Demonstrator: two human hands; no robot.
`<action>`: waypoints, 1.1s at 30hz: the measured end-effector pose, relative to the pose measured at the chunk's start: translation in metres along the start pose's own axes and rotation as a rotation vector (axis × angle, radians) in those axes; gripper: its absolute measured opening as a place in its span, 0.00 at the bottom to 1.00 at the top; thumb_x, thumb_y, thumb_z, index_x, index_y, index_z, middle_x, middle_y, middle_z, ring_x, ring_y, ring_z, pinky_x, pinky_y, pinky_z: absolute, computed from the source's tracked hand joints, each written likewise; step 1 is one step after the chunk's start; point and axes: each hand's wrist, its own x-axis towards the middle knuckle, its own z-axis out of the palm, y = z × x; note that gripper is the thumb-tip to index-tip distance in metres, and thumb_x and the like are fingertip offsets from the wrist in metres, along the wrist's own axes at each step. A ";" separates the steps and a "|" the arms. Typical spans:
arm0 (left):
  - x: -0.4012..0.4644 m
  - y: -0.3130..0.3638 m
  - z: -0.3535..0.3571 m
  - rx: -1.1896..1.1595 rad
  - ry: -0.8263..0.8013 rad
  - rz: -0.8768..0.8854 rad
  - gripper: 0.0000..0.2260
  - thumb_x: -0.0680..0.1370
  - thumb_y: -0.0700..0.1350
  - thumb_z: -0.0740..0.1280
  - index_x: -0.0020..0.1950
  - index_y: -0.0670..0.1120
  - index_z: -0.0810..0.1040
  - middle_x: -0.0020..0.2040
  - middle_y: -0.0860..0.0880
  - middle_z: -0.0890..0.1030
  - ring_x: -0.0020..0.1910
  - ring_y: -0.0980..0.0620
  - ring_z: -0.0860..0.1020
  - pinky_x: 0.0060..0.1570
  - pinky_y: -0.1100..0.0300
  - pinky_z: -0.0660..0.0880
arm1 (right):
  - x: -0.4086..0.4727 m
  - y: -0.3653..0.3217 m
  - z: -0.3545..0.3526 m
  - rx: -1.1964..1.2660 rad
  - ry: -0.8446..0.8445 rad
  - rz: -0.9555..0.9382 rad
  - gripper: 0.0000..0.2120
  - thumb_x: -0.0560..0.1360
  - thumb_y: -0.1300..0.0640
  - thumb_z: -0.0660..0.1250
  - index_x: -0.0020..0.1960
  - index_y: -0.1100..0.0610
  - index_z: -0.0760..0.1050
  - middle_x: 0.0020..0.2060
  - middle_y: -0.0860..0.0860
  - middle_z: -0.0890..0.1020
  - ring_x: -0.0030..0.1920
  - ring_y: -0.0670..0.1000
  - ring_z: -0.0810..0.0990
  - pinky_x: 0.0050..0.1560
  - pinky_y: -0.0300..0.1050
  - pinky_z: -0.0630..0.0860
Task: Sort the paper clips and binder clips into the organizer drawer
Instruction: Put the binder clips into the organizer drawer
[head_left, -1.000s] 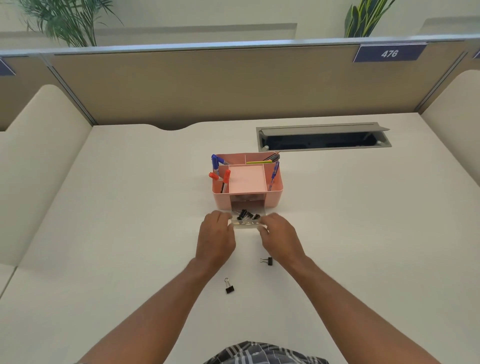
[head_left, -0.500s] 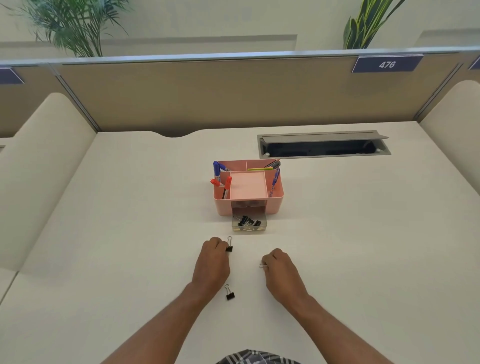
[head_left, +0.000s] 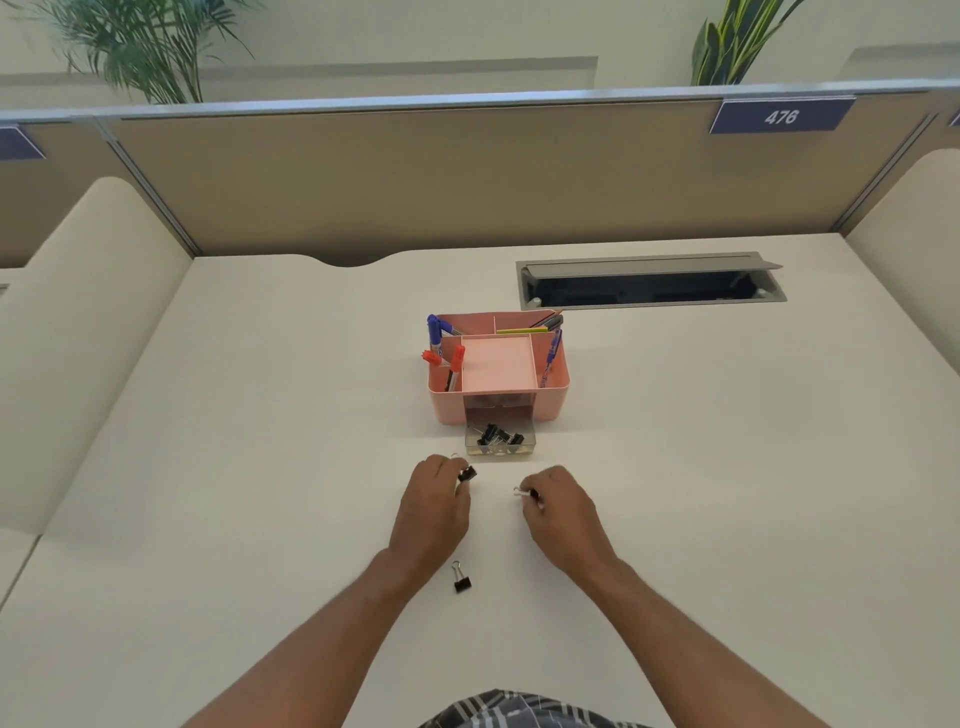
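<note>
A pink desk organizer (head_left: 553, 400) stands mid-desk with its clear drawer (head_left: 525, 450) pulled out toward me; several black binder clips lie inside it. My left hand (head_left: 434, 512) pinches a black binder clip (head_left: 466, 474) just below the drawer's left corner. My right hand (head_left: 558, 512) pinches another binder clip (head_left: 523, 492), of which only the silver handle and a dark edge show. A third black binder clip (head_left: 461, 578) lies loose on the desk between my forearms.
Blue and red markers (head_left: 441, 343) and pens stand in the organizer's side compartments. An open grey cable hatch (head_left: 649, 283) sits in the desk behind it. A tan partition wall (head_left: 467, 176) bounds the far edge, with cream side panels left and right.
Both hands left the drawer front, drew back toward me and each picked up a binder clip from the desk. They now lift those clips slightly toward the drawer.
</note>
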 end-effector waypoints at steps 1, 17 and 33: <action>0.004 0.004 -0.002 -0.010 0.023 0.026 0.09 0.75 0.35 0.67 0.55 0.42 0.78 0.48 0.46 0.79 0.47 0.47 0.76 0.48 0.56 0.75 | 0.007 -0.004 -0.004 0.022 0.043 -0.013 0.09 0.77 0.61 0.64 0.54 0.55 0.80 0.49 0.49 0.76 0.47 0.48 0.77 0.49 0.38 0.72; 0.067 0.019 -0.001 -0.044 -0.025 0.039 0.12 0.76 0.35 0.68 0.57 0.45 0.78 0.53 0.46 0.82 0.49 0.48 0.80 0.52 0.54 0.80 | 0.075 -0.033 -0.024 -0.036 0.083 -0.102 0.12 0.77 0.66 0.62 0.52 0.55 0.82 0.55 0.52 0.79 0.51 0.52 0.78 0.49 0.33 0.71; -0.044 -0.027 -0.002 -0.020 -0.083 -0.282 0.11 0.76 0.47 0.69 0.57 0.47 0.78 0.50 0.49 0.77 0.50 0.50 0.74 0.49 0.60 0.71 | -0.050 -0.043 0.046 -0.258 -0.439 -0.365 0.13 0.77 0.49 0.62 0.57 0.56 0.75 0.53 0.53 0.72 0.54 0.56 0.72 0.47 0.53 0.76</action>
